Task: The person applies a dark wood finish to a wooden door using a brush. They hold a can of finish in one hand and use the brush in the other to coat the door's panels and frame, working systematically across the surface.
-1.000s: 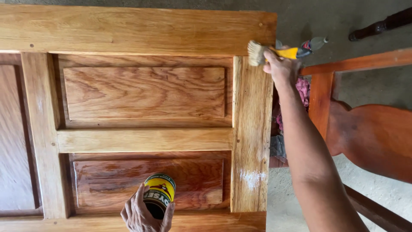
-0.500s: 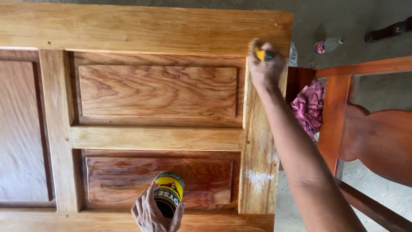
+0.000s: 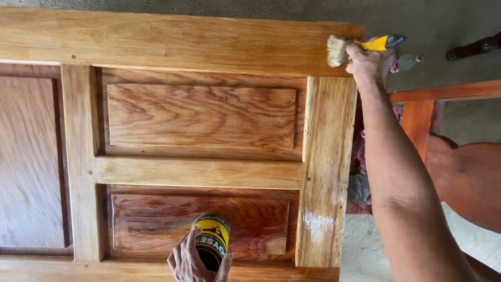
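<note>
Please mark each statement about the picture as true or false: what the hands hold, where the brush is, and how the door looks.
1. The right hand holds a paintbrush with a yellow handle. True.
2. The brush bristles are over the lower panel. False: they are at the top right corner of the wooden door.
3. The left hand holds a yellow and black can. True.
4. The door stands upright against a wall. False: it lies flat below the camera.
5. A wet shine shows on the right stile. True.
</note>
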